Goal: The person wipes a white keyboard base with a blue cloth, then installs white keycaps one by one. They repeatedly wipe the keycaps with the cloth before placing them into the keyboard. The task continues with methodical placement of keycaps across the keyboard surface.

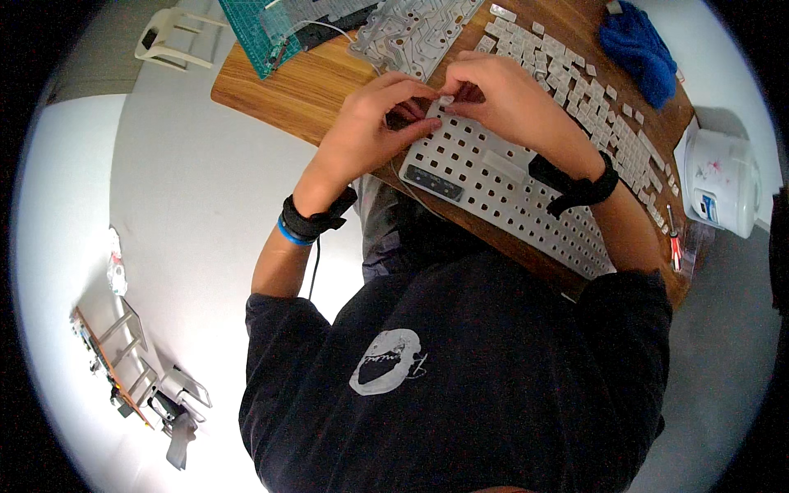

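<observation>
A pale grey keyboard casing with rows of square holes lies slanted along the table's near edge. Both hands meet at its upper left corner. My left hand curls round that corner, thumb on the face and forefinger reaching toward a small white keycap. The fingers of my right hand are closed in a pinch on this keycap, over the top row of holes; whether it sits in a hole cannot be made out. Many loose white keycaps are spread on the table beyond my right hand.
Behind my hands lie a clear circuit membrane sheet and a green cutting mat. To the right are a blue cloth, a red-handled screwdriver and a white rounded container. A white chair stands at far left.
</observation>
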`<state>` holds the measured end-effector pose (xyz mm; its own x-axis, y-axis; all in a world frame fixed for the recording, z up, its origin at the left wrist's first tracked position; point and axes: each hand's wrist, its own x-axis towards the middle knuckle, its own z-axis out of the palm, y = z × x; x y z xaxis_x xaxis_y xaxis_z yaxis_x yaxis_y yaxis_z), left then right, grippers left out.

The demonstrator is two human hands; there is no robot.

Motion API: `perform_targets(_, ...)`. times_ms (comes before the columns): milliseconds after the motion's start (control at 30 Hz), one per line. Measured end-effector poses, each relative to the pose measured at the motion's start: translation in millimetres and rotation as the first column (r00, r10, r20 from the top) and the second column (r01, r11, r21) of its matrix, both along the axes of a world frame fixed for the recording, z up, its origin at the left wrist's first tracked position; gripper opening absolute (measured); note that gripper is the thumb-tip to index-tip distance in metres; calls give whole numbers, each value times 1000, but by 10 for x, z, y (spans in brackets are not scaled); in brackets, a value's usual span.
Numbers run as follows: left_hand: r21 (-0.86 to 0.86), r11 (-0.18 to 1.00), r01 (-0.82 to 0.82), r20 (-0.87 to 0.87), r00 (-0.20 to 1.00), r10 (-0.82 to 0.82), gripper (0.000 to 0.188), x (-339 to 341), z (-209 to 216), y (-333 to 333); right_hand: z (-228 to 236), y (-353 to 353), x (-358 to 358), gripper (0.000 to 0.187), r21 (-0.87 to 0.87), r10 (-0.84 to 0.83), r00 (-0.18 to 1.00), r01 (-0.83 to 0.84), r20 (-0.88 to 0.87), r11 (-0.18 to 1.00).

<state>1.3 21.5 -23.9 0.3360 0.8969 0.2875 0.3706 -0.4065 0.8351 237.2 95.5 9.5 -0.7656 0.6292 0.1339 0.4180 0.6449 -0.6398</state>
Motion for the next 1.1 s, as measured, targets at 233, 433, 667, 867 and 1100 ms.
perform_targets(233, -30, 1000, 0, -15, 1000, 0, 32, -23, -46, 5, -15, -1, 1, 19, 3, 20, 1000, -20, 17, 1000)
perform_targets(433, 50, 999, -11, -28, 1000, 12, 30, -46, -78, -3, -37, -7, 63, 26, -228, -17, 994, -8, -107, 974)
perform_targets(667, 22, 1000, -17, 9, 1000, 17, 27, -36, -97, -8, -112, 58, 207, 25, -449, -46, 997, 16, -56, 893)
perform_targets(867, 26, 1000, -10, 2, 1000, 10, 26, -51, -85, -5, -41, 102, 200, 23, -426, -20, 999, 33, 33, 904)
perform_targets(1100, -4, 1000, -3, 8, 1000, 3, 27, -55, -83, -9, -10, 90, 162, 22, -447, -38, 999, 26, -18, 894)
